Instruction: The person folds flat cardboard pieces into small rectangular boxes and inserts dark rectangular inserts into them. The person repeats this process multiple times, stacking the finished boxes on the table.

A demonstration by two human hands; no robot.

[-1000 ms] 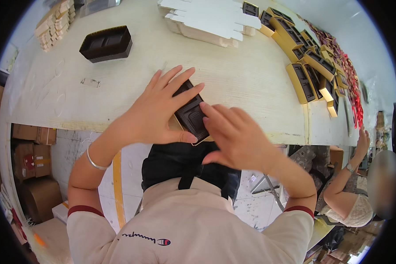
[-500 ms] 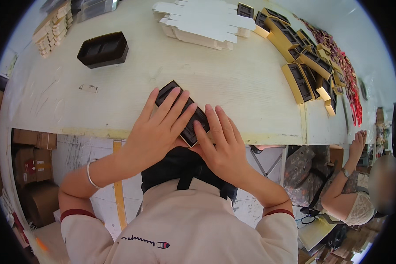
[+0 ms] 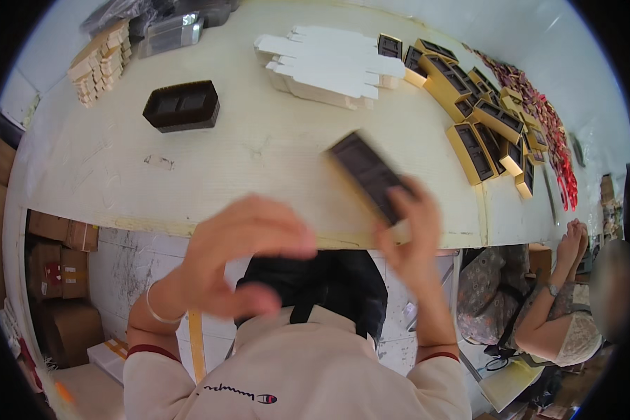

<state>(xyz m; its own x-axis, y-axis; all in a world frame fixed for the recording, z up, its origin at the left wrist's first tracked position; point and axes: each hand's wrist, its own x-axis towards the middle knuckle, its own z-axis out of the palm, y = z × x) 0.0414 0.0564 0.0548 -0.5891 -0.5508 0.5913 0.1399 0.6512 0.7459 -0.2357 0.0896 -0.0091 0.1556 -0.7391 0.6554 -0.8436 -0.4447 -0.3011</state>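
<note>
Black tray sits tilted and blurred in my right hand's grip, above the near edge of the wide pale bench. My left hand hangs released, holding nothing. Far left lies a dark box; far right, yellow boxes hold dark inserts.

A dark flat box is held near centre. Yellow boxes line the bench's right. White flat cartons lie far centre.
</note>
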